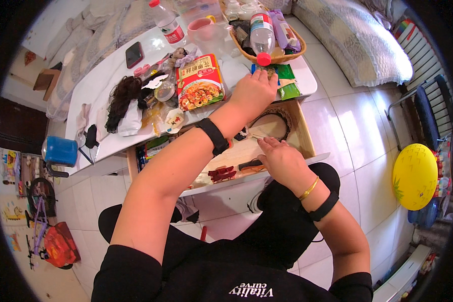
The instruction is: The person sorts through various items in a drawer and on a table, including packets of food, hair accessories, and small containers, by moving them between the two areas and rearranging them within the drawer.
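My left hand (255, 92) reaches over the white table (98, 85), its fingertips on small packets beside a green packet (289, 91). Whether it grips one cannot be told. My right hand (285, 160) is over the open wooden drawer (305, 132), fingers near a thin stick-like item; a grip on it is unclear. In the drawer lie a dark headband (287, 122), a dark red hair claw (222, 174) and other small things. Left of my left hand stands a red food package (200, 85) with a noodle picture. A dark lace hair piece (121, 100) lies farther left.
A wicker basket (300, 51) holds a plastic bottle (262, 32) with a red cap and a purple pack. A phone (134, 55), another bottle (169, 26) and a pink cup (200, 25) are on the table. A blue container (61, 151) is at its left end. A yellow balloon (415, 176) is at right.
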`<state>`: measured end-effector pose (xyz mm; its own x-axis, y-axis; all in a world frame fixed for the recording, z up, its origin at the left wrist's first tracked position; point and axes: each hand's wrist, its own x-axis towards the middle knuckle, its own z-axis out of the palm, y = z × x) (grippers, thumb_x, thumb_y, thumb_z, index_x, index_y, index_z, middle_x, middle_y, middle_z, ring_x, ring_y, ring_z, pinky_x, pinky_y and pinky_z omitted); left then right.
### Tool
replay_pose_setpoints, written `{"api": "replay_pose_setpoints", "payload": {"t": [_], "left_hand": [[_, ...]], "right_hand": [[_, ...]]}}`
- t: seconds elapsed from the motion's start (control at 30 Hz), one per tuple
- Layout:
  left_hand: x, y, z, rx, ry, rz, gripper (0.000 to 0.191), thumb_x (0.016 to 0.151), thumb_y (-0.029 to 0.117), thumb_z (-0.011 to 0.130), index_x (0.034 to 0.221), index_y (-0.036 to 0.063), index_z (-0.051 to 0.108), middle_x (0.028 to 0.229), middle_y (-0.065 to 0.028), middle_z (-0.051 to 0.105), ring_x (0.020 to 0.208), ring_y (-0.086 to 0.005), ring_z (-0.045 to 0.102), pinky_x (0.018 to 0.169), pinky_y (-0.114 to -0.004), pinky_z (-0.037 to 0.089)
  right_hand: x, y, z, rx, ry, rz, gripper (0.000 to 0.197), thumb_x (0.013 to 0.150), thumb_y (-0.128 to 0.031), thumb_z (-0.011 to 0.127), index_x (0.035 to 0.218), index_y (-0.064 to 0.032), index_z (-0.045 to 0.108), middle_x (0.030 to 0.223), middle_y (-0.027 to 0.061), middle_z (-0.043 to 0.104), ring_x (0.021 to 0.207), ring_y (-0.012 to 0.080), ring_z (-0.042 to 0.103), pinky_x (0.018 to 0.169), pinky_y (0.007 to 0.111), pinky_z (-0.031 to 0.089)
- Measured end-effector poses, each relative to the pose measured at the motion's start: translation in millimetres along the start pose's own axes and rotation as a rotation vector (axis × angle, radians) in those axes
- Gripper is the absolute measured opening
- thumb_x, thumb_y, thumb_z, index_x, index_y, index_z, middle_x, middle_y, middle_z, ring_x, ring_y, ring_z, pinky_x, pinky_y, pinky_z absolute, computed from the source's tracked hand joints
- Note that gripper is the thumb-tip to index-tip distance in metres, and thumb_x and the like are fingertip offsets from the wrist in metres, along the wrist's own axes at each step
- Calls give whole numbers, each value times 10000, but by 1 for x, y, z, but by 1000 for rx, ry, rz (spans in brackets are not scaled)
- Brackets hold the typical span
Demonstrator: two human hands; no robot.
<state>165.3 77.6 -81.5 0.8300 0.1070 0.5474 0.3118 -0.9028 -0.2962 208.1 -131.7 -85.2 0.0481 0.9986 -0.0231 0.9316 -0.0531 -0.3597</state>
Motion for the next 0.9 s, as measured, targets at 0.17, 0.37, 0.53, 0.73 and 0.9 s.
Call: {"api": "replay_pose_setpoints", "payload": {"t": [0.17, 0.37, 0.53, 0.73, 0.9], "left_hand": [[6, -3, 3, -27, -144, -41, 387, 824, 96, 637, 1205, 28, 660, 999, -102, 719, 934, -240, 736, 733, -337, 601], [8, -10, -14, -80, 131, 3, 302, 807, 122, 663, 1084, 4, 690, 924, -109, 721, 836, -240, 736, 717, -345, 594], [-12, -9, -56, -126, 218, 57, 287, 810, 131, 662, 1076, 32, 706, 977, -111, 733, 873, -231, 747, 767, -330, 607], [-55, -30, -107, -156, 199, 171, 275, 797, 134, 671, 1050, 35, 714, 954, -83, 722, 880, -217, 733, 735, -314, 600], [-101, -52, -139, -237, -29, 132, 360, 819, 124, 661, 1173, 74, 697, 1087, -97, 744, 921, -223, 739, 734, -330, 606]], "right_hand": [[-2, 3, 3, 6, -40, 19, 434, 970, -238, 600, 1325, 11, 590, 1302, 203, 646, 1226, 314, 613, 1042, 439, 493], [-5, 3, 7, -2, -21, 7, 437, 972, -241, 600, 1325, 17, 590, 1310, 215, 643, 1251, 319, 603, 1060, 435, 481], [-5, -2, 13, -24, 41, -51, 415, 928, -218, 664, 1278, 2, 627, 1281, 208, 662, 1167, 359, 646, 1007, 432, 519], [-2, -18, 19, -69, 10, -99, 430, 938, -229, 651, 1305, -7, 613, 1291, 206, 659, 1215, 334, 627, 1014, 424, 515], [7, -36, 24, -43, -88, -120, 437, 990, -252, 565, 1350, -5, 582, 1359, 207, 624, 1290, 304, 587, 1070, 447, 472]]}}
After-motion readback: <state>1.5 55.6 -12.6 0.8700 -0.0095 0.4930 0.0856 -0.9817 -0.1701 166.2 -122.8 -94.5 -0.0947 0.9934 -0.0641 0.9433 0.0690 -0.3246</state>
